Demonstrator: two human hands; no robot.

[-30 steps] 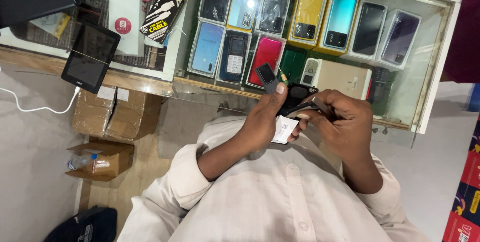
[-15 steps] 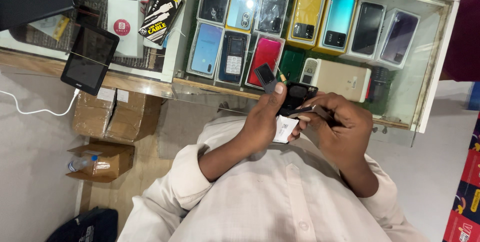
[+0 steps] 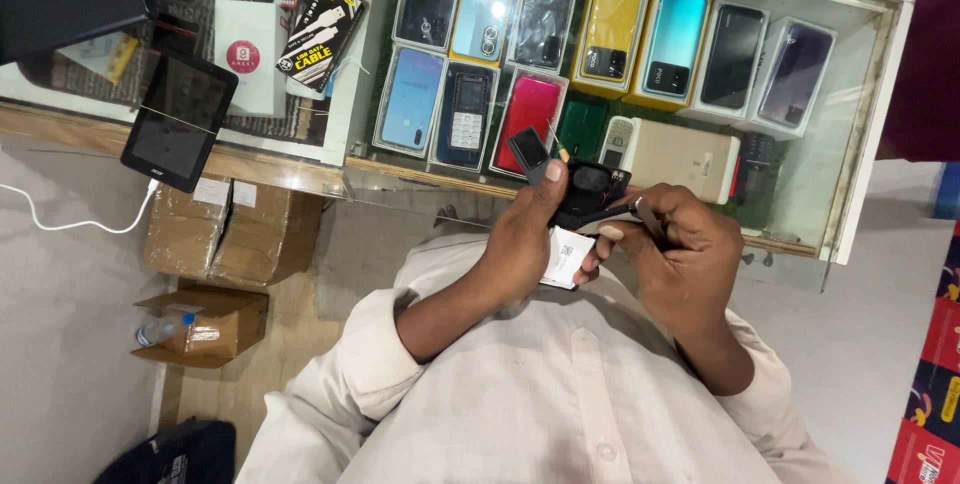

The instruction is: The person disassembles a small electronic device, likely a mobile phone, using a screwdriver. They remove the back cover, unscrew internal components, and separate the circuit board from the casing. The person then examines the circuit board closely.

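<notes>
My left hand (image 3: 522, 236) grips a small black opened device (image 3: 592, 194) in front of my chest, thumb pressed on its top edge. A white labelled slab (image 3: 568, 256), perhaps a battery, sits under the device against my fingers. A small black part (image 3: 527, 151) sticks up beside my left thumb, with thin wires at its right. My right hand (image 3: 688, 262) is closed around a slim dark metal tool (image 3: 640, 212) whose tip touches the device's right side. Both hands hover over the near edge of a glass display counter (image 3: 860, 184).
Under the glass lie several boxed phones, among them a yellow one (image 3: 610, 39) and a red one (image 3: 530, 119). A black tablet (image 3: 180, 119) with a white cable (image 3: 70, 224) lies on the left counter. Cardboard boxes (image 3: 235, 234) and a plastic bottle (image 3: 165, 329) sit on the floor.
Hardly anything differs: both hands stay on the device, and the right hand with its tool has shifted only slightly against it.
</notes>
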